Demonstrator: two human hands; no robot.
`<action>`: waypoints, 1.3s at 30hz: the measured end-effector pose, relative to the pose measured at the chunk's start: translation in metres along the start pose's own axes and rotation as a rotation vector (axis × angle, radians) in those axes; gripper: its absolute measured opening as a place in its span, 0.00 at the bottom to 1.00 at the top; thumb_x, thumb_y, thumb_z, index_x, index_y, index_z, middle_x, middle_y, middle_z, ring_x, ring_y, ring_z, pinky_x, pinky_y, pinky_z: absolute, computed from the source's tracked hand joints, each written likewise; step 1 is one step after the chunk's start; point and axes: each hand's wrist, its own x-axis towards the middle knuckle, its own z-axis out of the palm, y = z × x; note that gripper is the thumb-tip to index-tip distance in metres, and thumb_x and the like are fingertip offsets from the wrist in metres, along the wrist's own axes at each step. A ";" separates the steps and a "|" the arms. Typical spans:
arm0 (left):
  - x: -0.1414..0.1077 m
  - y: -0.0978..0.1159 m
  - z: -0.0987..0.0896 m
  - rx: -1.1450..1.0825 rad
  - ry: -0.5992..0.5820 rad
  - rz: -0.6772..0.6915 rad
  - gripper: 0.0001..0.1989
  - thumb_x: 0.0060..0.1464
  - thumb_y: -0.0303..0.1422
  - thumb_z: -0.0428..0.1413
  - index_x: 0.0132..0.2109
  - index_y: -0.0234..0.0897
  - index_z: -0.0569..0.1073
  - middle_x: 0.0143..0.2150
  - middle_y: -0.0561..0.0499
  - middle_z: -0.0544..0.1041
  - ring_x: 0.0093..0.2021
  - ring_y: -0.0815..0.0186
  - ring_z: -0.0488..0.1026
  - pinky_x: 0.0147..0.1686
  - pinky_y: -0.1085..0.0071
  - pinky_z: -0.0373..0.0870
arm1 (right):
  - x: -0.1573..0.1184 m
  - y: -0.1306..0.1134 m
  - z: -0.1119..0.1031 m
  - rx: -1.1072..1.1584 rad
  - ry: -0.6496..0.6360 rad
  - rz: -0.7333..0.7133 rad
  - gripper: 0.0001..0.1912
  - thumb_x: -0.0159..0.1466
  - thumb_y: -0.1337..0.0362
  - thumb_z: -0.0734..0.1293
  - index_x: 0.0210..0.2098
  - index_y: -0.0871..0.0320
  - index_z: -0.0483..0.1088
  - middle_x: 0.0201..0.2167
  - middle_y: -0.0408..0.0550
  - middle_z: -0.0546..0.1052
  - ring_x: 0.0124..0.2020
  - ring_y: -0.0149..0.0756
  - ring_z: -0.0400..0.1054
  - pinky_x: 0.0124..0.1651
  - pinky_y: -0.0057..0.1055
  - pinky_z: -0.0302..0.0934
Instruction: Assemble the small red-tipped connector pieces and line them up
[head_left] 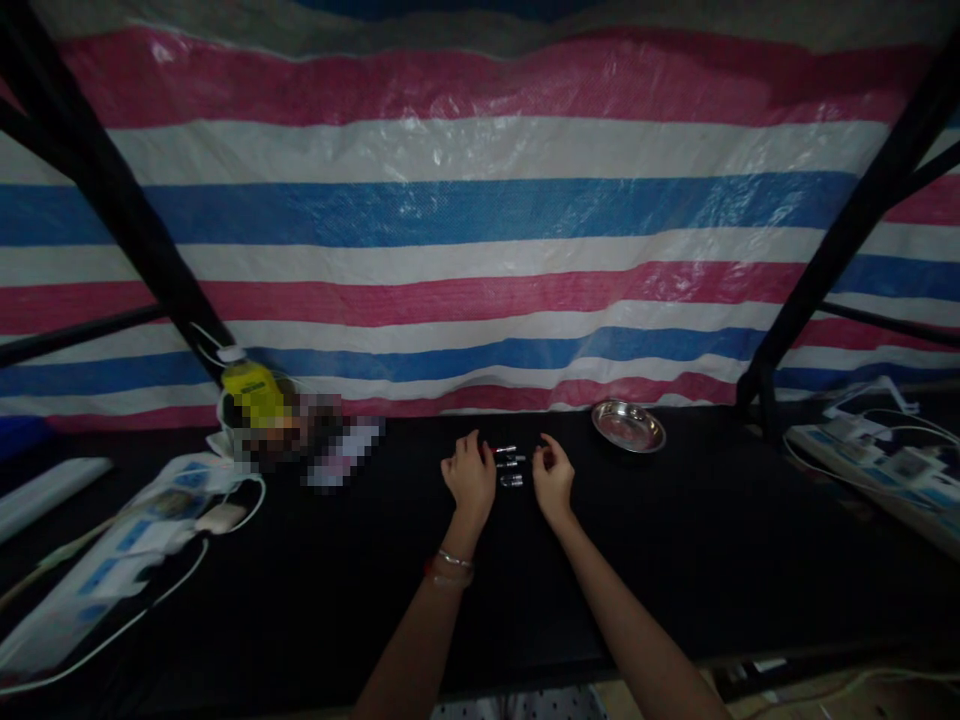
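Observation:
Small shiny black-and-silver tube-like pieces [511,480] lie in a loose column on the black tabletop. Their exact kind is too small to make out. My left hand [471,478] rests just left of them, back up, fingers bent and somewhat apart, fingertips beside the upper pieces; nothing shows in it. On that wrist are a silver bangle and a reddish band. To the right of the pieces, my right hand [553,482] curves inward with thumb and fingers apart, holding nothing that I can see.
A round metal dish [628,427] stands at the back right. Power strips with cables lie at left [127,550] and right [885,460]. A yellow-labelled bottle [256,392] stands back left beside blurred items. Striped plastic sheeting [480,210] hangs behind, between black metal posts.

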 end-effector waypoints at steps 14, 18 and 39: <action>-0.010 0.014 0.000 0.053 -0.174 -0.131 0.14 0.56 0.35 0.47 0.46 0.35 0.69 0.43 0.43 0.73 0.46 0.54 0.69 0.40 0.61 0.62 | -0.003 0.004 0.003 0.018 -0.172 -0.016 0.18 0.58 0.60 0.60 0.45 0.61 0.70 0.28 0.47 0.74 0.28 0.34 0.69 0.33 0.30 0.64; -0.013 0.015 0.001 -0.022 -0.103 -0.111 0.12 0.55 0.32 0.48 0.45 0.36 0.70 0.44 0.43 0.73 0.45 0.54 0.68 0.41 0.59 0.62 | -0.008 -0.005 0.001 0.140 -0.133 0.000 0.20 0.60 0.58 0.60 0.49 0.61 0.67 0.32 0.49 0.74 0.31 0.35 0.71 0.36 0.31 0.66; -0.017 0.013 0.010 -0.242 -0.059 0.099 0.12 0.52 0.26 0.53 0.41 0.42 0.76 0.41 0.48 0.72 0.43 0.60 0.66 0.41 0.64 0.63 | -0.010 -0.033 -0.013 0.070 0.018 -0.244 0.19 0.64 0.58 0.58 0.51 0.59 0.68 0.38 0.54 0.75 0.39 0.38 0.69 0.44 0.36 0.63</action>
